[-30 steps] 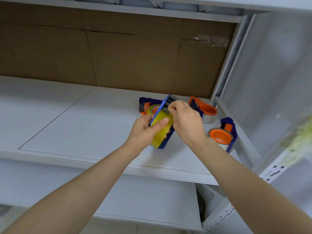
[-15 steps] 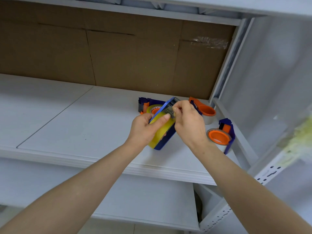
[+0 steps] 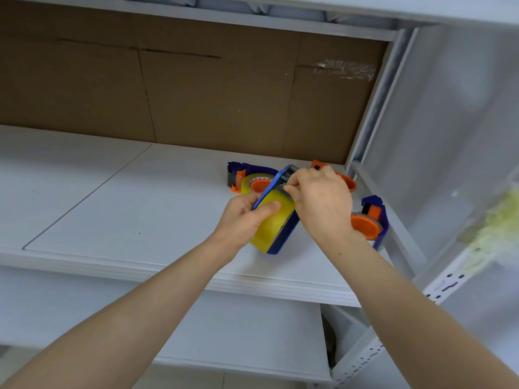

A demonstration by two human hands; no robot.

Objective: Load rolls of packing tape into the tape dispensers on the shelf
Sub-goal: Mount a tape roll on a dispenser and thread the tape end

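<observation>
The shelf point(image 3: 118, 214) carries three dispensers toward its right end: one point(image 3: 247, 179) at the back left, one point(image 3: 346, 182) behind the right hand point(image 3: 323, 203), one point(image 3: 370, 220) at the far right. A fourth dispenser point(image 3: 283, 234) with its roll point(image 3: 271, 226) sits between both hands, the left hand point(image 3: 244, 220) on its left.

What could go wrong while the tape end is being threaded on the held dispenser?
1. The right hand pinches at the dispenser's top end, where the cutter likely sits; fingertips could get nicked.
2. The left hand steadies the yellow tape roll only from one side, so the blue dispenser may twist.
3. The right forearm passes close to the orange-hubbed dispenser and could knock it.
</observation>
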